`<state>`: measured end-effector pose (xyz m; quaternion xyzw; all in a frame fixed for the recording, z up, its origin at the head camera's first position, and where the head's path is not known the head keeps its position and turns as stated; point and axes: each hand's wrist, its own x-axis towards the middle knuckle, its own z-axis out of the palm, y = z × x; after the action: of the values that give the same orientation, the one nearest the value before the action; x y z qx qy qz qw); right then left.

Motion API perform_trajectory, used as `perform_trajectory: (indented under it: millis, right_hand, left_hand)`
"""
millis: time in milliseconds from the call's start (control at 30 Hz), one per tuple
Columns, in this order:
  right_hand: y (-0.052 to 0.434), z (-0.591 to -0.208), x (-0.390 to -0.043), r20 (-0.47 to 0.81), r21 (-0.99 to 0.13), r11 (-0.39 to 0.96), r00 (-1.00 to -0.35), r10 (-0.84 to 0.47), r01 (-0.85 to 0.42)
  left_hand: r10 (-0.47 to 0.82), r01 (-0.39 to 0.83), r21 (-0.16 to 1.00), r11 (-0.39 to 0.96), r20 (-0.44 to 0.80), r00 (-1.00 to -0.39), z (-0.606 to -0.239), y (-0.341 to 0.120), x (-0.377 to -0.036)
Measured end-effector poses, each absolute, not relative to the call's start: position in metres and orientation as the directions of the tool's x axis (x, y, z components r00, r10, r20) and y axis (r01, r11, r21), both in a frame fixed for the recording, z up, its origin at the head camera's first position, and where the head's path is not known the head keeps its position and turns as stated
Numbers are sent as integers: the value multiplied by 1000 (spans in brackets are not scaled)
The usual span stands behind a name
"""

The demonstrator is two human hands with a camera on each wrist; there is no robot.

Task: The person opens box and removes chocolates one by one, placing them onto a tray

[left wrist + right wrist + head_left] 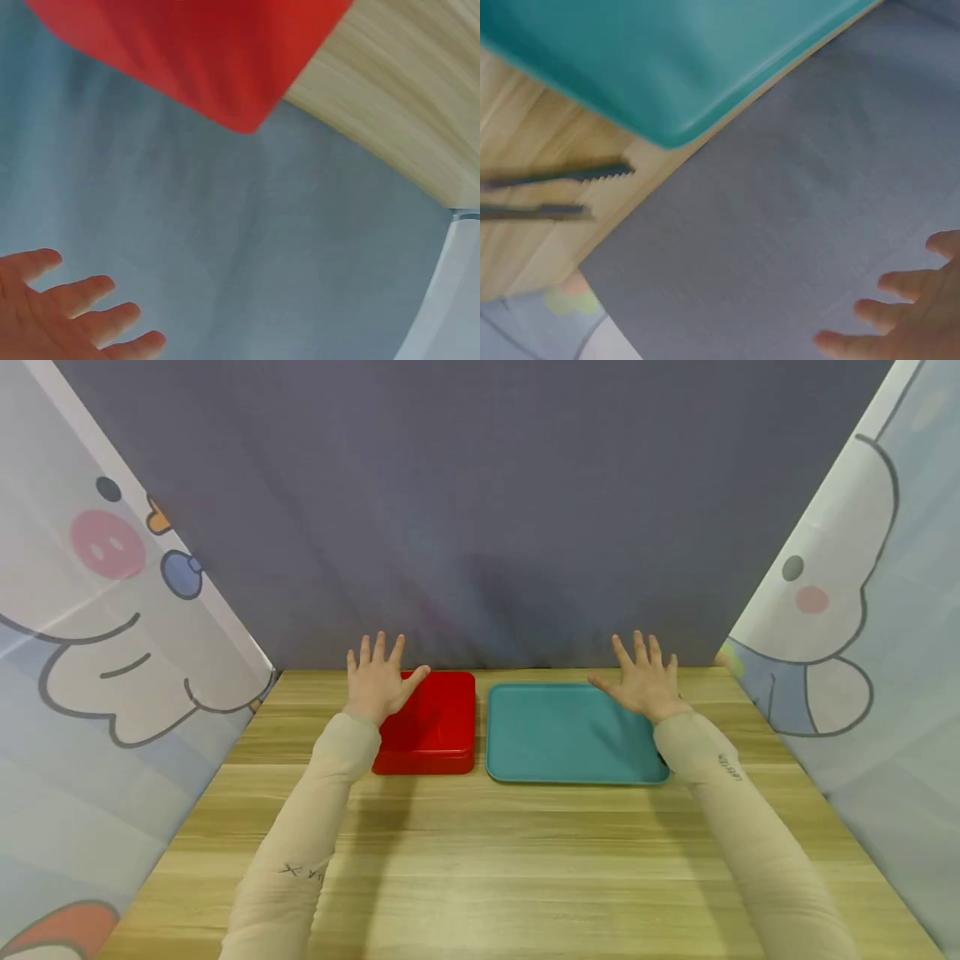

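My left hand (375, 687) is held up over the left side of a red box (438, 718), fingers spread and nothing in it. In the left wrist view its fingertips (94, 289) show at the lower left, apart from the box. On the other side, my right hand (641, 687) hovers over the right end of a teal tray (570, 735), also spread and holding nothing. Beside the tray in the right wrist view lies a dark tool (562, 176) with two thin arms, one with a toothed edge. My right arm hides most of it in the head view.
The box and tray stand side by side near the back of a wooden table (495, 868). A grey curtain (480, 510) hangs behind the table. Pale cartoon-printed curtains flank it at the left (150, 643) and right (885, 760).
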<state>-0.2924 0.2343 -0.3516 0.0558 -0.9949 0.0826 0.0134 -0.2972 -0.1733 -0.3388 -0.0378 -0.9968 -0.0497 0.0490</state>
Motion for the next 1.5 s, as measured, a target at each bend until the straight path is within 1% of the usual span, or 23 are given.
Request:
perform_trajectory:
  millis: [167,267,467,600,700,833,900,1000,1100,1233,1367,1500]
  right_hand:
    - [230,-348,-289,32,-227,960,-987,-158,-161]
    - [227,-347,-286,40,-262,947,-982,-185,-189]
    - [221,-348,-274,89,-350,904,-969,-230,-246]
    - [217,-350,-266,146,-394,877,-961,-236,-276]
    - [215,-351,-262,175,-401,867,-954,-243,-295]
    - [213,-354,-258,195,-409,858,-948,-251,-311]
    - [213,-357,-256,207,-419,851,-946,-251,-318]
    - [212,-361,-251,229,-435,838,-940,-251,-330]
    - [210,-366,-246,251,-453,826,-937,-242,-335]
    - [207,-375,-240,271,-482,814,-939,-214,-325]
    - [206,-383,-236,247,-515,798,-946,-211,-313]
    - [206,-388,-235,217,-531,791,-951,-221,-305]
  left_hand:
    - [96,113,106,988,156,-983,-333,-171,-280]
    - [110,137,117,984,210,-972,-334,-168,-268]
    - [130,198,190,962,320,-939,-335,-166,-245]
    - [135,249,304,920,351,-927,-332,-166,-227]
    - [136,281,432,857,337,-932,-329,-169,-216]
    - [124,287,590,755,301,-946,-326,-174,-203]
    - [110,280,644,712,291,-950,-325,-176,-198]
    - [89,282,694,663,302,-949,-327,-180,-191]
    - [68,299,719,627,331,-941,-331,-185,-185]
    - [41,320,718,618,377,-925,-342,-194,-178]
    - [32,329,703,630,399,-916,-355,-203,-173]
    - [35,313,696,646,382,-923,-369,-211,-171]
